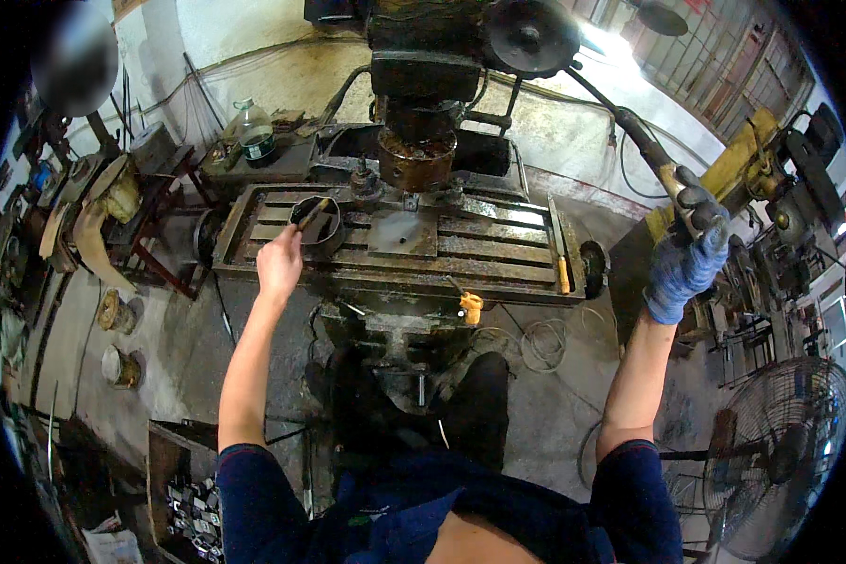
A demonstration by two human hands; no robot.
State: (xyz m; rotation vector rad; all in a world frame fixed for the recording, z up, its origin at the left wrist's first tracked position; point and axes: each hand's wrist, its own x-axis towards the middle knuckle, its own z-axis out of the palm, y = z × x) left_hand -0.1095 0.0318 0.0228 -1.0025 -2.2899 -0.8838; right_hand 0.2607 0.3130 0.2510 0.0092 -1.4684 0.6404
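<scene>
My bare left hand [280, 265] is closed on a short yellowish-brown stick, which looks like a brush [314, 214]. Its far end reaches over a dark round pot [327, 241] on the left part of the slotted machine table [498, 274]. In a blue glove, my right hand [690, 256] is wrapped round the grip of a long lever [641, 137] that slants down from the machine head. Between my hands, a flat metal plate [400, 234] lies on the table, below the dark, rusty-looking spindle housing [417, 162]. The tool tip is hard to make out.
A long file with an orange handle [564, 274] lies at the table's right end. An orange air gun [470, 306] hangs at the front edge. A caged fan [778, 456] stands lower right, a box of metal pieces [194, 508] lower left. Coiled hose [543, 346] lies on the floor.
</scene>
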